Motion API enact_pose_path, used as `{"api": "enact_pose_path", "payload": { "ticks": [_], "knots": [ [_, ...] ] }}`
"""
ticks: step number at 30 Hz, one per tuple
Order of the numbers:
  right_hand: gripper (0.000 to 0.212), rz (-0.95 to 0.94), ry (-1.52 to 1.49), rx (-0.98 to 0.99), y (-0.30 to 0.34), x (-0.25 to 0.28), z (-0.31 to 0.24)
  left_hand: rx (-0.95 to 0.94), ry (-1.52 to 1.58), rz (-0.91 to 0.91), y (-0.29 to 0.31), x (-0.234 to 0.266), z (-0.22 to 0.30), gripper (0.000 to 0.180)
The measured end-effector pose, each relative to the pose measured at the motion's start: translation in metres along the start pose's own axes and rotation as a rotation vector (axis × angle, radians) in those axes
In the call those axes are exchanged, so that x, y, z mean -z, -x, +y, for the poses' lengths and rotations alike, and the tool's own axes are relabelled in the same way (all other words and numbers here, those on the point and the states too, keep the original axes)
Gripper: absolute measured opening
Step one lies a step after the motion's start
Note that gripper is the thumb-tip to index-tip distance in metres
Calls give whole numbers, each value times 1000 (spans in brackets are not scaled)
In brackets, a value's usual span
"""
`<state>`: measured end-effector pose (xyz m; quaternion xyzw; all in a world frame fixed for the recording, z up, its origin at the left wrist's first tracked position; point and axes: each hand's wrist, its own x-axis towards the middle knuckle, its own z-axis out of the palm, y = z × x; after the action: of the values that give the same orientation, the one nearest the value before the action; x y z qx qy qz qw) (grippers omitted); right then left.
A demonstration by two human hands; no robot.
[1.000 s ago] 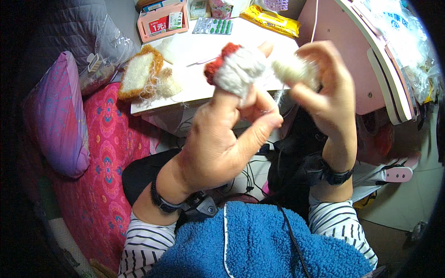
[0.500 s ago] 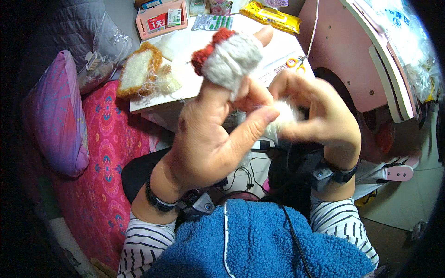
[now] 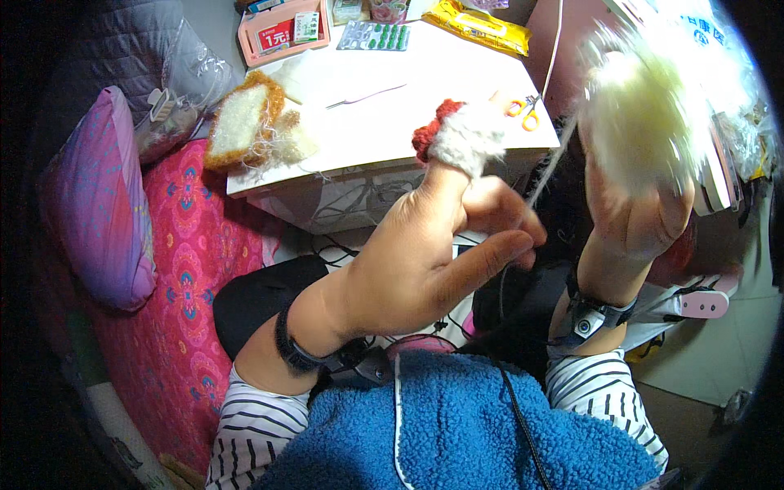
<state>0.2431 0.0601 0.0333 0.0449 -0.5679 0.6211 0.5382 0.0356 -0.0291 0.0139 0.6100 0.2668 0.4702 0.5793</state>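
Note:
My left hand [image 3: 425,253] is held up over my lap, its index finger pointing away with a small red-and-white crocheted piece [image 3: 469,143] around it. Its thumb and other fingers are closed together, and a strand of white yarn [image 3: 555,159] runs from them. My right hand [image 3: 633,212] is raised at the right, wrapped around a fluffy white yarn ball [image 3: 641,122] that is smeared by motion. The strand slants up between that ball and my left hand. On the white table [image 3: 327,147] lies a thin slender tool [image 3: 365,96].
Orange-handled scissors [image 3: 524,113] lie at the table's right edge. A bread-slice-shaped fuzzy piece [image 3: 245,122] with loose threads sits at its left corner. Behind are a pink tray [image 3: 282,51], a blister pack of green capsules [image 3: 374,36] and a yellow packet [image 3: 478,28].
My right hand has swung up and right with the yarn ball, drawing out the strand. My left hand with the crocheted piece has moved right and lower, uncovering the slender tool.

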Motion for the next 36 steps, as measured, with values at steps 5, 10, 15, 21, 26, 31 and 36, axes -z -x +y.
{"api": "enact_pose_path", "payload": {
  "ticks": [5, 10, 15, 21, 26, 31, 36],
  "knots": [
    [53, 110, 1335, 152, 4, 0, 6, -185, -116, 130, 7, 0, 20, 80],
    [34, -368, 478, -428, -5, -22, 13, -348, -83, 365, 7, 8, 27, 74],
    [41, 193, -237, -307, -7, -22, 9, -181, -140, 211, 7, 11, 19, 69],
    [40, -52, 1014, -251, -7, -8, 23, -168, -206, 224, 4, 11, 13, 71],
    [42, -248, 78, -395, 6, -12, 23, -192, -62, 204, 4, 19, 14, 71],
    [57, 207, 516, -113, -8, -7, 23, -143, -118, 192, 1, 12, 9, 77],
    [40, -347, 785, -582, -3, -10, 22, -163, -109, 237, 2, 17, 13, 73]
  ]
}}
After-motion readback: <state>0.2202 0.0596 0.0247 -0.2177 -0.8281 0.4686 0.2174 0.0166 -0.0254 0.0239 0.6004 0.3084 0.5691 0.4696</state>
